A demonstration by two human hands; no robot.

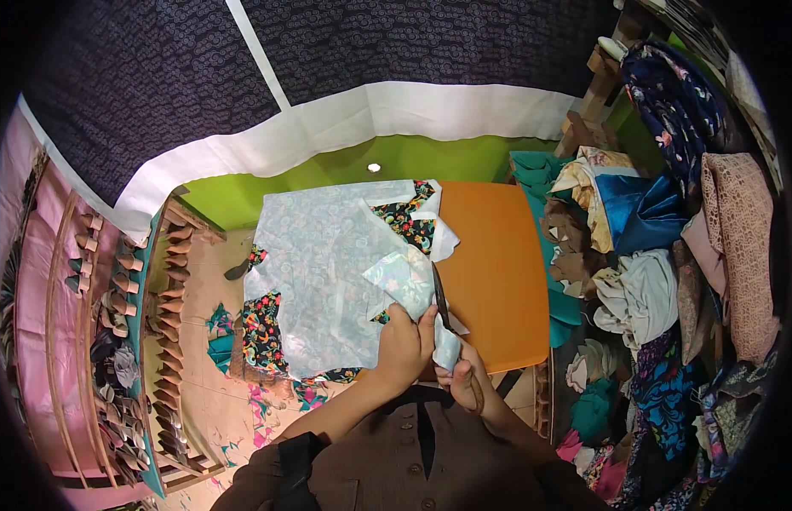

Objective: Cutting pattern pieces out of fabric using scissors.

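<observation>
My left hand [404, 344] is closed, thumb and fingers pinching the folded edge of a pale, faintly patterned cloth [403, 279]. Close by on its right, my right hand [466, 378] is curled round what look like dark scissors [441, 296], partly hidden by the hand and cloth. Their slim blades point away from me along the cloth's edge. A narrow pale cloth flap [447, 347] hangs over them between my hands. Beneath lies a wide whitish sheet [315, 268] of the same look, with black floral fabric [262, 334] showing at its edges.
The fabric rests on an orange tabletop [496, 272]. Heaped cloths, including a blue satin piece [651, 213] and a white bundle [641, 298], crowd the right side. A rack of shoe-shaped pieces [170, 319] stands left. Fabric scraps [221, 341] lie on the floor. A dark curtain [430, 47] hangs beyond.
</observation>
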